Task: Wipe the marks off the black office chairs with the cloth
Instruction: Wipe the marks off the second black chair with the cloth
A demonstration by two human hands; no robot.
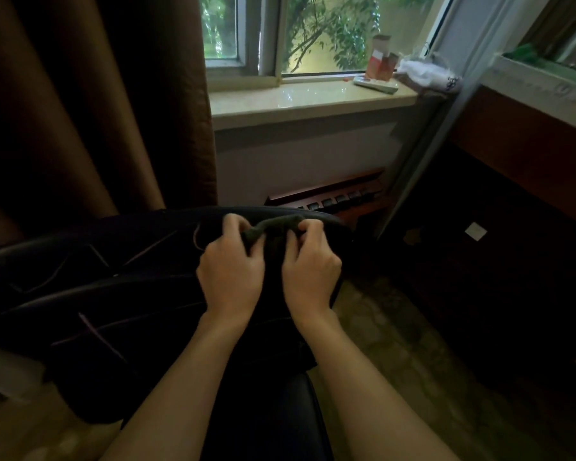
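Observation:
A black office chair point(90, 294) fills the lower left, its backrest top edge curving across the middle of the view. Thin pale marks point(94, 331) streak its dark surface. A dark grey-green cloth point(276, 224) is bunched on the top edge of the backrest. My left hand point(231, 264) grips the cloth's left end with curled fingers. My right hand point(310, 261) pinches its right end. The two hands sit side by side, close together, over the chair's right part.
A brown curtain point(97, 101) hangs at the left. A pale windowsill point(300, 101) carries a red box point(381, 61) and a white bag point(426, 73). A wooden radiator cover point(340, 197) sits beneath. Dark wooden furniture point(519, 181) stands right; patterned floor point(396, 344) lies below.

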